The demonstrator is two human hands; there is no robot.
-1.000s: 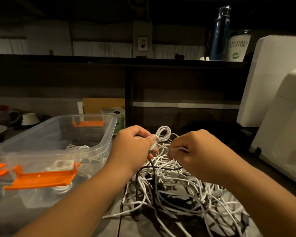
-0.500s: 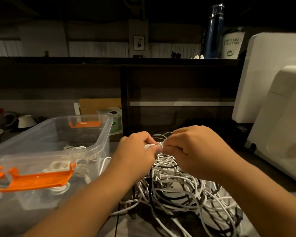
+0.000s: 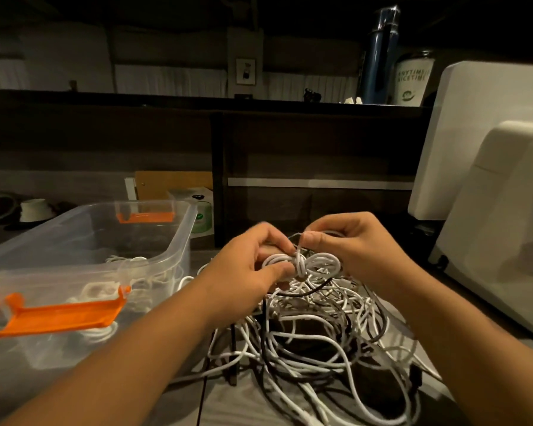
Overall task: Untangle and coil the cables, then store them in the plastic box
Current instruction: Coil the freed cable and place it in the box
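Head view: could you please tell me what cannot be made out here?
Head view:
Small white coiled cable: its ends hidden under the fingers of left hand and right hand.
Tangled pile of white and black cables: count unclear, overlapping; cut by the bottom edge.
Clear plastic box with orange latches: contents blurred by its wall; left edge crops it.

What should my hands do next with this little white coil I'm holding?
Probably tuck the end under the wrap: the white coil looks bound round its middle, left hand gripping one loop, right hand pinching at the wrap.
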